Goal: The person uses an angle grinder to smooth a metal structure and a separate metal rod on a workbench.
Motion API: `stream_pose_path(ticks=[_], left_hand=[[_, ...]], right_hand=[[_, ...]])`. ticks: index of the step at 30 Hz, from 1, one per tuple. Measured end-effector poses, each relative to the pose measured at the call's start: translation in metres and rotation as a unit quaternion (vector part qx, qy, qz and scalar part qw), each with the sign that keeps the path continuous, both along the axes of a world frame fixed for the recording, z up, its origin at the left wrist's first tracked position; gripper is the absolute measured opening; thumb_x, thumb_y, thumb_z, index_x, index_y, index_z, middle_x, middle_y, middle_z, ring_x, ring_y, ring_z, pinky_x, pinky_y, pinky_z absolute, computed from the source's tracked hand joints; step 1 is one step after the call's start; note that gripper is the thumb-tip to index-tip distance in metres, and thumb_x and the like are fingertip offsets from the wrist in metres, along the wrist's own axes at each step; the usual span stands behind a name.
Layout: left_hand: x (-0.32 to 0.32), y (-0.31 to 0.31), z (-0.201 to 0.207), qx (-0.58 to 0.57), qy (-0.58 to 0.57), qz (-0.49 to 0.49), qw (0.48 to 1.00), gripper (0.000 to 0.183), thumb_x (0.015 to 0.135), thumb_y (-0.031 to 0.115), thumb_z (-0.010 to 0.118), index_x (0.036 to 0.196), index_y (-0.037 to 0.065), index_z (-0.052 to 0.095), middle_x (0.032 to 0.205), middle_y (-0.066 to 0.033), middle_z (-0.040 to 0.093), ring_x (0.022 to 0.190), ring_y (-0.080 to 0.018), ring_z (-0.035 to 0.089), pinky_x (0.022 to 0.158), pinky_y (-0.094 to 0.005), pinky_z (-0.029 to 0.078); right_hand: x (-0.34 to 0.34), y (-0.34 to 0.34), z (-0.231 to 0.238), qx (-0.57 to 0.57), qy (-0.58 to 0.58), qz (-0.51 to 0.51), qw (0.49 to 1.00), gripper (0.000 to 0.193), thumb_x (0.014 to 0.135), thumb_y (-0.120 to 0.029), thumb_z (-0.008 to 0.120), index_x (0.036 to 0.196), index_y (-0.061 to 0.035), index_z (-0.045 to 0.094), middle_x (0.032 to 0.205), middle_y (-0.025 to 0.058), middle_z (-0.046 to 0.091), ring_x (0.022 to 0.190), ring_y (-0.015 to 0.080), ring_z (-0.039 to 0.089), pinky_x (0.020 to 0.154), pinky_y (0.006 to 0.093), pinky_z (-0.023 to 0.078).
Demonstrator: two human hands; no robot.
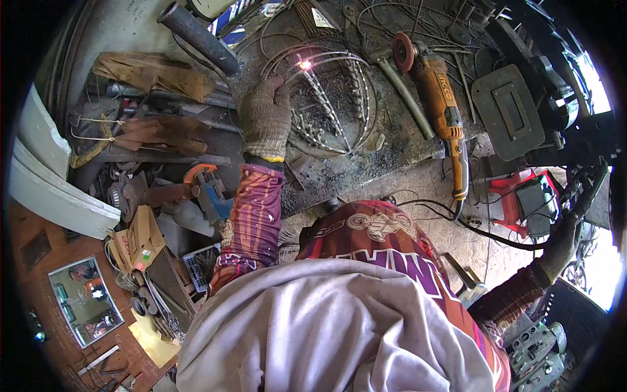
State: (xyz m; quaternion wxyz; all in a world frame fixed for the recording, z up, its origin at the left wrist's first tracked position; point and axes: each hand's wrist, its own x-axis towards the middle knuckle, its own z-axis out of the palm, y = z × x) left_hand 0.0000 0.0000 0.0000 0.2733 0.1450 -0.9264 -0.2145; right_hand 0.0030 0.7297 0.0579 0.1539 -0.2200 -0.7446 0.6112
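My left hand (pixel 266 116), in a knitted grey work glove, is closed at the left side of a round frame (pixel 373 114) of bent metal rod. Its fingertips seem to pinch the rod. Inside the hoop, straight rods run down and meet at its near edge. A bright orange spot (pixel 305 65) glows on the rod just right of these fingers. My right hand (pixel 560 243), gloved too, is out at the far right, away from the frame. A thick black cable (pixel 503 244) leads to it, and a dark long thing (pixel 591 189) rises from its fingers; its kind is unclear.
A yellow angle grinder (pixel 445 104) lies right of the frame on the dirty worktable (pixel 310 179), beside a metal pipe (pixel 406 98). A thick tube (pixel 199 38) lies back left. A red stool (pixel 506 196) stands right; a blue-and-orange tool (pixel 212 193) and cardboard box (pixel 140 238) are left.
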Motion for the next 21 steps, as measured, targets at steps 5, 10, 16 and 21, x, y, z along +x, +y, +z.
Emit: stream_pose_path(ticks=[5,10,16,21], left_hand=[[0.003,0.009,0.011,0.051,0.025,0.016,0.998,0.035,0.092,0.024,0.076,0.119,0.004,0.07,0.107,-0.0181,0.073,0.098,-0.0332,0.072,0.087,-0.0424,0.055],[0.002,0.037,0.03,0.055,0.065,-0.013,0.996,0.031,0.096,0.027,0.074,0.108,0.0,0.068,0.103,-0.0107,0.067,0.1,-0.0247,0.064,0.093,-0.0388,0.05],[0.038,-0.006,-0.017,0.025,0.138,-0.024,0.99,0.022,0.097,0.009,0.065,0.116,-0.005,0.065,0.104,-0.0116,0.068,0.097,-0.0261,0.063,0.094,-0.0388,0.049],[0.059,-0.005,-0.009,0.077,0.045,0.006,0.996,0.029,0.099,0.013,0.066,0.121,-0.005,0.063,0.115,-0.0135,0.066,0.108,-0.0249,0.062,0.098,-0.0386,0.048]], right_hand=[[0.007,-0.02,-0.001,0.397,0.094,0.025,0.912,0.036,0.106,-0.03,0.062,0.122,0.0003,0.071,0.095,0.0018,0.064,0.082,0.0113,0.055,0.069,0.0257,0.043],[0.012,0.005,-0.018,0.043,0.087,-0.046,0.994,0.029,0.107,-0.028,0.058,0.119,-0.0031,0.068,0.098,0.0008,0.064,0.086,0.0118,0.059,0.078,0.0279,0.048],[-0.009,-0.059,0.021,0.05,0.123,-0.02,0.991,0.031,0.105,-0.033,0.063,0.117,-0.0041,0.065,0.094,0.0024,0.067,0.074,0.009,0.063,0.06,0.0234,0.052],[-0.035,-0.044,0.01,0.011,0.167,-0.083,0.982,0.028,0.102,-0.032,0.069,0.113,-0.0067,0.064,0.088,-0.0006,0.066,0.069,0.0067,0.06,0.055,0.0206,0.049]])
